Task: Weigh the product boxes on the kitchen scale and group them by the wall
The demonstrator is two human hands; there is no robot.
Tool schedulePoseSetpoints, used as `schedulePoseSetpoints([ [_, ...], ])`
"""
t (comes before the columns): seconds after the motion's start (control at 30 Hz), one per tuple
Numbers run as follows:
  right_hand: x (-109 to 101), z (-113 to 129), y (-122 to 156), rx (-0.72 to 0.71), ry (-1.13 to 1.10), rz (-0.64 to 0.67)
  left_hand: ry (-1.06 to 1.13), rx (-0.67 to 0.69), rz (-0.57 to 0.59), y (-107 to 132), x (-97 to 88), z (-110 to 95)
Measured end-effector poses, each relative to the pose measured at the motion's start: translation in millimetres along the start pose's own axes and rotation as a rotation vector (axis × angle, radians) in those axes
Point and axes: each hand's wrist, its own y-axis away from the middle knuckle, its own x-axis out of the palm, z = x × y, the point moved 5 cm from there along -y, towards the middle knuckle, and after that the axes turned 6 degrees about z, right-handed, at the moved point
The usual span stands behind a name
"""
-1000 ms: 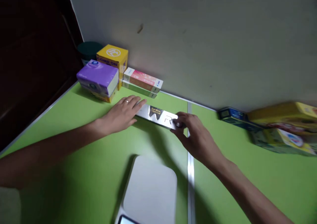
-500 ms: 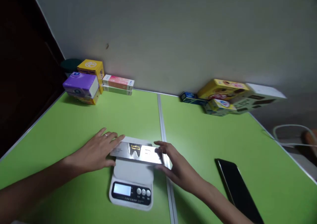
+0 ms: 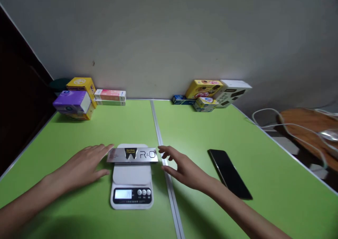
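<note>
A long silver box (image 3: 148,155) printed "Bamboo Charcoal" and "R&O" lies across the platform of a white digital kitchen scale (image 3: 132,175), its ends jutting past both sides. The scale's display is lit, but its digits are too faint to read. My left hand (image 3: 86,165) is at the box's left end, fingers stretched and thumb apart, the index fingertip close to or touching the corner. Just off the right end, my right hand (image 3: 182,166) hovers with fingers parted and nothing between them.
A black phone (image 3: 229,173) lies on the green table (image 3: 126,126) at right. Back left stand a purple pack (image 3: 72,101), a yellow box (image 3: 81,84) and pink-white boxes (image 3: 110,95). Back right are a blue box (image 3: 182,99), yellow boxes (image 3: 203,89) and a white box (image 3: 232,91).
My right hand has let go of the silver box and drawn off to the right. My left hand has eased back leftward. The box now rests level on the scale; the view has shifted.
</note>
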Motion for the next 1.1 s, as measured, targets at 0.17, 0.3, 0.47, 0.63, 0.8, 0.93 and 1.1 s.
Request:
schedulePoseSetpoints([
  [0.17,-11.2,-3.3,0.8,0.004,0.033,-0.055,-0.069,-0.040,0.056,2.8,-8.6,-0.1],
  [0.3,-12.6,-5.0,-3.0,0.012,0.024,-0.051,-0.072,-0.030,0.025,0.5,-6.6,5.9],
  [0.47,2.1,-8.8,-14.0,0.022,0.015,0.035,-0.069,-0.055,0.060,-12.0,0.3,8.0],
  [0.63,11.5,-7.3,-25.8,0.042,-0.011,0.099,-0.034,-0.052,0.083,-25.9,4.9,9.6],
  [0.8,6.1,-6.6,-30.1,-0.026,0.097,0.149,0.085,0.073,0.012,-41.5,5.5,3.0],
  [0.93,-22.3,-26.2,-16.2,-0.049,0.192,0.109,0.112,0.185,-0.038,-64.0,-9.9,-25.2],
  [1.1,-85.9,-95.9,-6.8,0.077,0.252,-0.082,0.174,0.278,-0.138,-146.2,-36.1,-84.4],
])
